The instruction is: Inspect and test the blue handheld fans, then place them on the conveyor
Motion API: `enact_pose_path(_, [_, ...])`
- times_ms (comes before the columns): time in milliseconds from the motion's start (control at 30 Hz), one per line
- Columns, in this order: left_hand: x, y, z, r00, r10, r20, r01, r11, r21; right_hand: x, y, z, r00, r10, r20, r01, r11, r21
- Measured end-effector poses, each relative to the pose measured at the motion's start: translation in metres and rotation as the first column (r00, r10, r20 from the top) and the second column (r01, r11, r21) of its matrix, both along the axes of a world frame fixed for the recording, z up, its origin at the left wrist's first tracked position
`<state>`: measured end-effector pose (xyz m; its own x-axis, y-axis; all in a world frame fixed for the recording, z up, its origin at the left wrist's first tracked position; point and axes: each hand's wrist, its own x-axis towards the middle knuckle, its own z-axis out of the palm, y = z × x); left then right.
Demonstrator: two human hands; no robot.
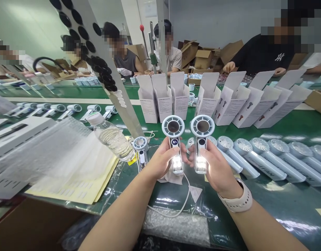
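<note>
My left hand (164,157) is closed around a light-blue handheld fan (173,127), its thumb on the handle below a small display that is lit. In my right hand (218,165) is a second handheld fan (202,126) of the same look, the thumb again pressed on the handle. Both fans are held upright side by side, round heads up, with bright glare on the lower handles. Another small fan (140,143) stands just left of my left hand. Behind my right hand lies a row of packed fans (267,160) under clear covers.
Open white boxes (177,101) stand in a row behind the fans. At left are a water bottle (115,139), yellow sheets (98,188) and a slanted metal post (124,104). A white cable (188,195) and bubble wrap (176,226) lie in front. Several co-workers sit across.
</note>
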<state>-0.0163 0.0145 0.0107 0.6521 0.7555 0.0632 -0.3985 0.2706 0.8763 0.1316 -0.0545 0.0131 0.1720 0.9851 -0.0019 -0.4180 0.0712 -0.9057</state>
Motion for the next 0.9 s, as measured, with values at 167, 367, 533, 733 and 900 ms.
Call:
enact_pose_path(167, [-0.0007, 0.0012, -0.0018, 0.996, 0.037, -0.075, -0.035, 0.999, 0.018, 0.0020, 0.0006, -0.0022, 0.999, -0.044, 0.001, 0.044, 0.999, -0.018])
enact_pose_path(367, [0.0001, 0.0028, -0.0017, 0.991, 0.083, -0.106, -0.082, 0.997, 0.012, 0.0041, 0.0003, -0.0018, 0.998, -0.001, -0.057, 0.000, 1.000, -0.028])
enact_pose_path(533, [-0.0004, 0.0034, -0.0045, 0.984, 0.094, -0.152, -0.087, 0.995, 0.054, 0.0041, 0.0016, -0.0024, 0.993, -0.023, -0.113, 0.023, 1.000, -0.002])
enact_pose_path(733, [0.0003, 0.0032, -0.0074, 0.987, 0.068, -0.148, -0.059, 0.996, 0.066, 0.0043, 0.0030, -0.0027, 0.984, -0.005, -0.177, 0.005, 1.000, 0.000])
enact_pose_path(900, [0.0005, 0.0018, -0.0049, 0.989, 0.049, -0.137, -0.042, 0.998, 0.054, 0.0064, 0.0036, -0.0034, 0.972, -0.006, -0.235, -0.012, 0.997, -0.074])
